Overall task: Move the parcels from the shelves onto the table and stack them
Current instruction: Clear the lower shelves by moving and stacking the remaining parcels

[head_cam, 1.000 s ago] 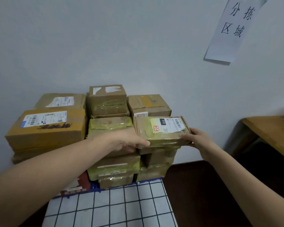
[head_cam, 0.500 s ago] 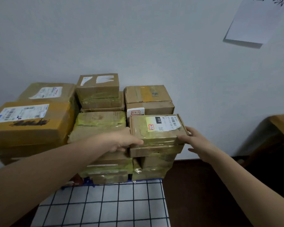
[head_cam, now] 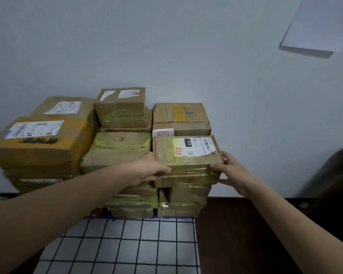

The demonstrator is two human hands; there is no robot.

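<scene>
**Two hands on one small box at the top of the pile**

Far left sits a big orange-brown box (head_cam: pixel 38 143) with a white label. Behind it is one more big box (head_cam: pixel 65 107). Next comes a small box (head_cam: pixel 121 107) with torn white paper on top, and in front of it a box with yellow tape (head_cam: pixel 119 149). To the right stands one brown box (head_cam: pixel 181 117) by the wall. About eight more boxes lie under these, partly hidden, so I cannot count them for sure. All of them rest on a table (head_cam: pixel 127 246) with a white cloth and dark squares.

The left hand (head_cam: pixel 147 171) reaches out flat, thumb on the near left corner of the labelled parcel (head_cam: pixel 188 153). The right hand (head_cam: pixel 232 171) holds its right side, fingers bent around the edge. Both hands grip this one parcel. It sits at the front right, on top of the boxes below it, touching them.

One white paper (head_cam: pixel 317 26) hangs on the wall, up to the right.
</scene>
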